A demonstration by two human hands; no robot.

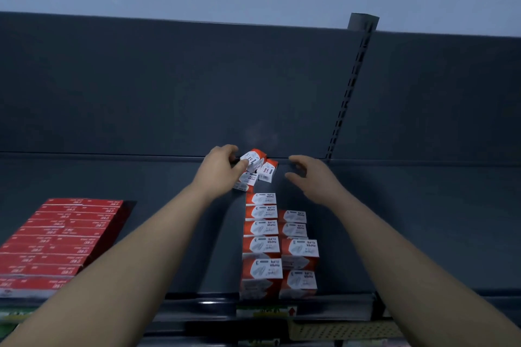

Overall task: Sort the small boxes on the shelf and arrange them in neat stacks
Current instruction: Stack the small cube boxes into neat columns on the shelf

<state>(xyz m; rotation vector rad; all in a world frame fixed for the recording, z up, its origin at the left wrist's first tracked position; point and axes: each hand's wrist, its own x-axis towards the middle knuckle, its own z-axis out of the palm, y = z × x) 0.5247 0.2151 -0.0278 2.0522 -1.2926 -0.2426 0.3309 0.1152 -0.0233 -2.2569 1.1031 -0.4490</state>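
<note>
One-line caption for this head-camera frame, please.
Left hand grips a loose paper-clip box far back on the shelf; open right hand hovers beside it, behind two neat rows of boxes.

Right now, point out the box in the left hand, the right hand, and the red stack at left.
held box (251,161): head view, its white printed face.
right hand (313,179): head view, back of the hand.
red stack (64,234): head view, middle of its top surface.

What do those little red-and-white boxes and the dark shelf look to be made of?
Small boxes: probably thin printed cardboard, slightly glossy; sharp folded edges, printed lettering and a barcode.
Shelf: likely painted sheet metal, smooth dark grey satin; its front lip shows a soft highlight, and a slotted upright stands behind.
</note>
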